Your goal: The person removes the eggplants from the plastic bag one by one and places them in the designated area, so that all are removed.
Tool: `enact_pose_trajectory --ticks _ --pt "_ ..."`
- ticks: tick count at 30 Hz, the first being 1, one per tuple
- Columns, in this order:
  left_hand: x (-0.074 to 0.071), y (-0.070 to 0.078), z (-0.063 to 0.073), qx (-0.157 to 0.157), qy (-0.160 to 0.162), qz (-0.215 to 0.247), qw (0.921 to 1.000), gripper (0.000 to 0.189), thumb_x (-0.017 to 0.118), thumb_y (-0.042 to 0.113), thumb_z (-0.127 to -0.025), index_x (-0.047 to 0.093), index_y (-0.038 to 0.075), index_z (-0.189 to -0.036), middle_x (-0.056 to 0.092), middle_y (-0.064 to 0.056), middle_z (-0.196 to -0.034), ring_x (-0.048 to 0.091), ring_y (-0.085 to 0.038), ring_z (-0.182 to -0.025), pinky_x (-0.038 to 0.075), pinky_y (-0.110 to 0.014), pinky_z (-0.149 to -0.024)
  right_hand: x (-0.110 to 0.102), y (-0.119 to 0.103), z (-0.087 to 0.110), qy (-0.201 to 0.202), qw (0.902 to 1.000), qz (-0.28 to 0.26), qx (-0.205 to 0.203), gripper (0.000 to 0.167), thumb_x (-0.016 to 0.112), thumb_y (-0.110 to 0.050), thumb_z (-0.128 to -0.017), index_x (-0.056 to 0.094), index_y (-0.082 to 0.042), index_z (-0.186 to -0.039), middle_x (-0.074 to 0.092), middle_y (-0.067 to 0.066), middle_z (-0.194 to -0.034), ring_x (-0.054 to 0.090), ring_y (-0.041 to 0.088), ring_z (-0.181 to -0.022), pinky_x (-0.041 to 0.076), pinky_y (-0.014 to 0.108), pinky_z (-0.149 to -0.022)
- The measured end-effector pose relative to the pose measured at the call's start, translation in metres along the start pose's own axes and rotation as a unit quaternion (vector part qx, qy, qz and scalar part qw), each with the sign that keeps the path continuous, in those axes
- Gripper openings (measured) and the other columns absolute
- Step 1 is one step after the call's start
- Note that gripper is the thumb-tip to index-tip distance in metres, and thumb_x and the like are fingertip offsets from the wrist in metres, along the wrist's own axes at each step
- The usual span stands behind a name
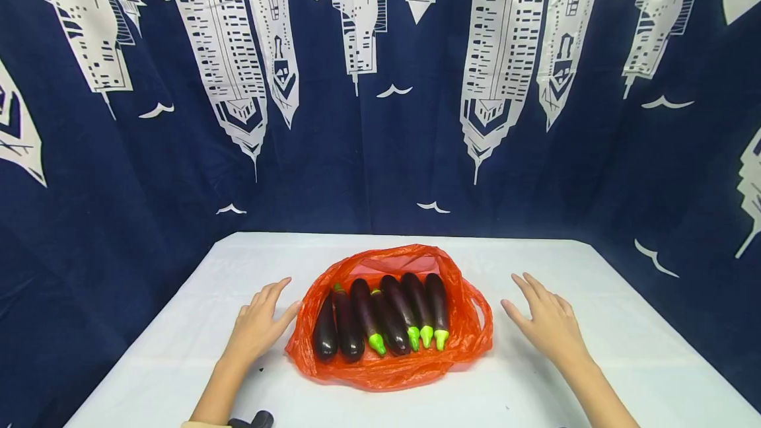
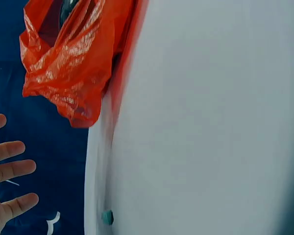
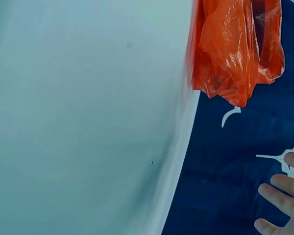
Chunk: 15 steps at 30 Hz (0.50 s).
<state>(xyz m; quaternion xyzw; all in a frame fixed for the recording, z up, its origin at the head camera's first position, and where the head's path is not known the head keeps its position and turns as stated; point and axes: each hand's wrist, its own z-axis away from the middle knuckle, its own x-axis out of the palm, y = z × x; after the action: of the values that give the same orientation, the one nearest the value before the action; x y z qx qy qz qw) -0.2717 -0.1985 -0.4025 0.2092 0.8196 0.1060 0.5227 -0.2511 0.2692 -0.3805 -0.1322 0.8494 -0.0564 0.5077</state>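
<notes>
An orange-red plastic bag (image 1: 392, 375) lies spread wide on the white table, its rim folded down. Several dark purple eggplants (image 1: 436, 302) lie side by side in it, most with bright green stem ends toward the near side. My left hand (image 1: 258, 329) hovers just left of the bag, fingers extended and holding nothing; its fingertips come close to the rim. To the right, my right hand (image 1: 548, 325) is held apart from the bag, fingers spread and nothing in them. Both wrist views show the bag's side, with spread fingers at the frame edge.
The white table (image 1: 624, 322) extends around the bag, with a far edge against a dark blue cloth (image 1: 368, 164) printed with white buildings. A small greenish bit (image 2: 107, 217) lies near the table's edge in the left wrist view. A black object (image 1: 261, 419) sits by my left wrist.
</notes>
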Motion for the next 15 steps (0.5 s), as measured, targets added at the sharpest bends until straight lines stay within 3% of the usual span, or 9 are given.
enact_pose_trajectory --ticks 7,11,15 --pt "0.007 0.005 -0.001 -0.02 0.003 0.037 0.9991 0.056 0.048 0.051 -0.087 0.045 0.015 -0.131 0.055 -0.011 -0.123 0.053 -0.029 -0.111 0.042 -0.053 -0.087 0.003 -0.007 -0.001 0.031 0.9992 -0.024 -0.006 0.049 0.052 -0.036 -0.089 0.048 -0.006 -0.128 0.05 0.02 -0.128 0.048 0.041 -0.113 0.034 0.061 -0.091" --pt "0.012 0.009 -0.003 -0.028 0.026 0.059 0.9975 0.048 0.046 0.046 -0.09 0.051 0.013 -0.125 0.059 -0.008 -0.114 0.058 -0.025 -0.097 0.048 -0.045 -0.077 0.006 -0.014 -0.002 0.046 0.9982 -0.037 -0.009 0.044 0.054 -0.03 -0.088 0.05 -0.007 -0.126 0.054 0.019 -0.125 0.051 0.04 -0.111 0.037 0.059 -0.09" --pt "0.017 0.012 -0.005 -0.028 0.058 0.075 0.9951 0.04 0.046 0.041 -0.092 0.054 0.014 -0.12 0.061 -0.004 -0.107 0.056 -0.019 -0.088 0.046 -0.033 -0.067 0.009 -0.019 -0.002 0.07 0.9964 -0.043 -0.02 0.04 0.057 -0.024 -0.086 0.053 -0.007 -0.122 0.058 0.019 -0.119 0.054 0.039 -0.107 0.041 0.058 -0.085"
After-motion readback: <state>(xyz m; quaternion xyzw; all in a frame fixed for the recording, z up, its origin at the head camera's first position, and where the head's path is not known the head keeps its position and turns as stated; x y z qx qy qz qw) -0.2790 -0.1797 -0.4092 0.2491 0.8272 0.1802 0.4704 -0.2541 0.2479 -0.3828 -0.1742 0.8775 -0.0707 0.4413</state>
